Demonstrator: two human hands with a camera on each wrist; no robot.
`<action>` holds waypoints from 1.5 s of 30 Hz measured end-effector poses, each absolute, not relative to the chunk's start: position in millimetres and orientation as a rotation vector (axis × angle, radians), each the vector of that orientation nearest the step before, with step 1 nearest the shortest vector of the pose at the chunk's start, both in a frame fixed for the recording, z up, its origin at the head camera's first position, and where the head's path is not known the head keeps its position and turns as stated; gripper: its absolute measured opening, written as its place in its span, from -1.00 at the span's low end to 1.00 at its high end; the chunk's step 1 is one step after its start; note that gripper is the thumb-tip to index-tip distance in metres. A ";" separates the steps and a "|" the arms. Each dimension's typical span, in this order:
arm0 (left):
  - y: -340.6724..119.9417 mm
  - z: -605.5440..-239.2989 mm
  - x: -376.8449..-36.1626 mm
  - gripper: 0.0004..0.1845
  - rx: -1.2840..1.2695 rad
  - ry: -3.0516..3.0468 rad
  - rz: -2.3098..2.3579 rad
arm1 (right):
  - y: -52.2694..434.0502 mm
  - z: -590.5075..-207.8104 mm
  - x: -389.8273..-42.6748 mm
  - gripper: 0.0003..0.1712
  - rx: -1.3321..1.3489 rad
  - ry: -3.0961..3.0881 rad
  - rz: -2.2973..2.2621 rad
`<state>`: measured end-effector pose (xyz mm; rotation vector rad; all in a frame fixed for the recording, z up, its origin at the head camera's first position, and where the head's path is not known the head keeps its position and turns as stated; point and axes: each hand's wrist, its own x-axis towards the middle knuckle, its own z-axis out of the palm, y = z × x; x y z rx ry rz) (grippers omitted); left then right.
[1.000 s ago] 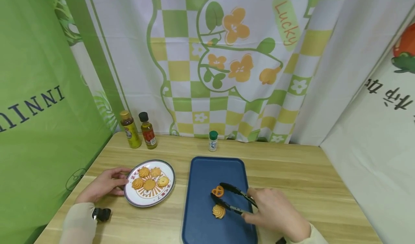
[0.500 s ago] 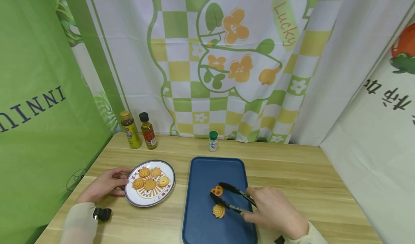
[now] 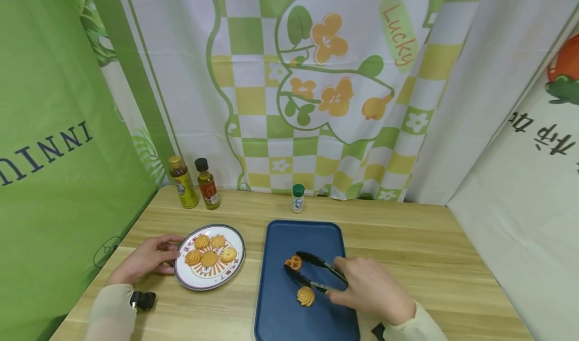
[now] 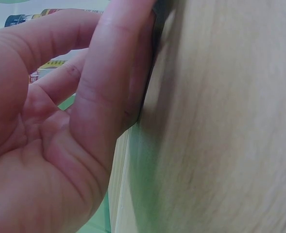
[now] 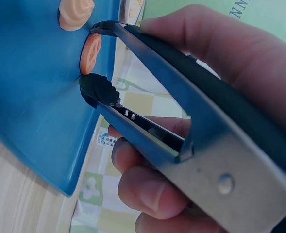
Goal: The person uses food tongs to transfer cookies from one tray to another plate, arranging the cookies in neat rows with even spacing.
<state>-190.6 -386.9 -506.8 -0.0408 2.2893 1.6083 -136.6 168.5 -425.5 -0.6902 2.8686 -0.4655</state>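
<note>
My right hand [image 3: 373,288] grips a pair of black-and-metal tongs [image 3: 320,288] over the blue tray [image 3: 276,311]. Between the tong tips sits a small pretzel-shaped biscuit [image 3: 293,263], seen edge-on as an orange disc [image 5: 91,53] in the right wrist view; whether it is off the tray I cannot tell. A swirled cookie [image 3: 305,296] lies on the tray just below the tongs. My left hand [image 3: 151,257] holds the left rim of a white patterned plate [image 3: 194,279], which bears several cookies [image 3: 193,257]. In the left wrist view the fingers partly hide the plate's edge.
Two sauce bottles [image 3: 183,182] [image 3: 207,184] stand at the back left of the wooden table [image 3: 407,240]. Behind the tray is a small green-capped shaker [image 3: 297,198]. A printed curtain [image 3: 289,150] hangs along the back edge.
My right hand and the tongs have shifted left and slightly away from me, and the pretzel biscuit has moved left with them. The left hand and the plate have stayed put.
</note>
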 end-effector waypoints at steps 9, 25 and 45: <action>-385.2 -504.2 -190.4 -0.29 -0.032 2.286 1.609 | 145.9 -418.4 -147.6 -0.51 -0.782 2.851 -0.476; -386.8 -509.2 -189.2 -0.30 -0.054 2.303 1.604 | 72.9 -423.3 -155.0 -0.47 -1.007 2.778 -0.502; -386.8 -507.8 -190.1 -0.29 -0.009 2.296 1.610 | -2.8 -431.9 -152.0 -0.61 -1.261 2.800 -0.344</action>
